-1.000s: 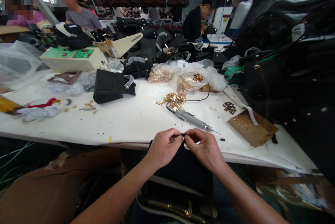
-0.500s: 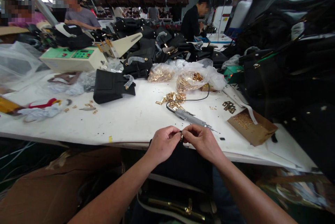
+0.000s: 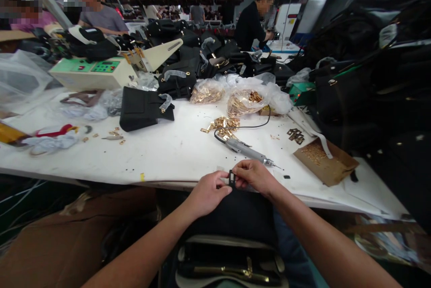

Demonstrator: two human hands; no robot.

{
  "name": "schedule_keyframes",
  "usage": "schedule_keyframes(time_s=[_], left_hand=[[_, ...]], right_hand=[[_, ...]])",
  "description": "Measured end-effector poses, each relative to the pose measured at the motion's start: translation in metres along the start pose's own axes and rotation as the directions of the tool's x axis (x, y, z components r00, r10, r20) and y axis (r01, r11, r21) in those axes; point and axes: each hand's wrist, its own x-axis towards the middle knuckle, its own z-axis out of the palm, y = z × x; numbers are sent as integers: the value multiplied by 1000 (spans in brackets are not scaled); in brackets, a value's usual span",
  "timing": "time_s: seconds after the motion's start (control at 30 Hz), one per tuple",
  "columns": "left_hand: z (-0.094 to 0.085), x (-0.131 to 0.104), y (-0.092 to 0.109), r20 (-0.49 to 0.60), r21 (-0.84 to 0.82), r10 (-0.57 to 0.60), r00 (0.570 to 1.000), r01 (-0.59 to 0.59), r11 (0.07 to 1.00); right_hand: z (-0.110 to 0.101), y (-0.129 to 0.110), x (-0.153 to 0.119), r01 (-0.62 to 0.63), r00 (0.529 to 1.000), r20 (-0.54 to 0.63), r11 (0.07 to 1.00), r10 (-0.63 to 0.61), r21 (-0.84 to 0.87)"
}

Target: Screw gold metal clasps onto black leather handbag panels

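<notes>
Small dark plate [image 3: 232, 179] between both hands' fingers [image 3: 238, 172]

Open stretch of table [image 3: 164, 155] left of driver [image 3: 247, 151]. Driver lies slantwise just beyond right hand [image 3: 254, 176]; cable [image 3: 261, 125] loops behind it. Carton [image 3: 328, 162] obstructs right side. Farther back, black bag [image 3: 139, 111] and plastic bags [image 3: 247, 102] block passage.
</notes>
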Motion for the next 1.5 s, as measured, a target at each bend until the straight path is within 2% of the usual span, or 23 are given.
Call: schedule_keyframes(time_s=[0.03, 0.1, 0.17, 0.23, 0.43, 0.6, 0.73, 0.9, 1.03, 1.17, 1.23, 1.3, 1.4, 1.5], left_hand=[[3, -1, -2, -4, -5, -18, 1000, 18, 1000], [9, -1, -3, -95, 82, -11, 995, 19, 996], [12, 1, -3, -206, 225, 46, 977, 1, 974], [14, 5, -3, -259, 347, 124, 958, -28, 937], [11, 14, -9, -146, 585, 341, 929, -197, 786], [6, 11, -10, 5, 727, 401, 916, -279, 627], [2, 8, -11, 86, 753, 431, 898, -342, 561], [8, 7, -17, 94, 746, 477, 874, -379, 547], [11, 7, -23, 32, 737, 541, 840, -385, 555], [9, 13, -32, 14, 799, 631, 776, -387, 459], [7, 16, -37, 23, 827, 679, 734, -395, 399], [6, 18, -40, 28, 845, 713, 701, -397, 358], [5, 20, -44, 33, 860, 742, 670, -397, 320], [3, 21, -44, 35, 867, 758, 651, -398, 301]], right_hand=[[0, 2, -1, -35, 999, 24, 999, 35, 18], [-1, 6, -1, -102, 993, 70, 994, 99, 36], [-3, 7, 2, -97, 995, 29, 995, 98, -15], [-5, 8, 7, -100, 995, -5, 993, 100, -66], [-3, 15, 21, -133, 991, -53, 978, 126, -157], [1, 12, 24, -123, 989, -122, 934, 87, -334], [4, 10, 24, -75, 984, -177, 876, -12, -477], [9, 15, 24, -58, 958, -261, 810, -120, -583], [13, 13, 24, -46, 956, -248, 754, -157, -656], [7, 3, 22, -2, 946, -247, 760, -209, -650], [-7, -5, 19, 35, 934, -260, 786, -246, -618], [-32, -15, 15, 3, 920, -292, 749, -262, -663], [-91, -29, 17, -181, 895, -377, 580, -237, -795], [-160, -36, 27, -323, 858, -469, 491, -208, -809]])
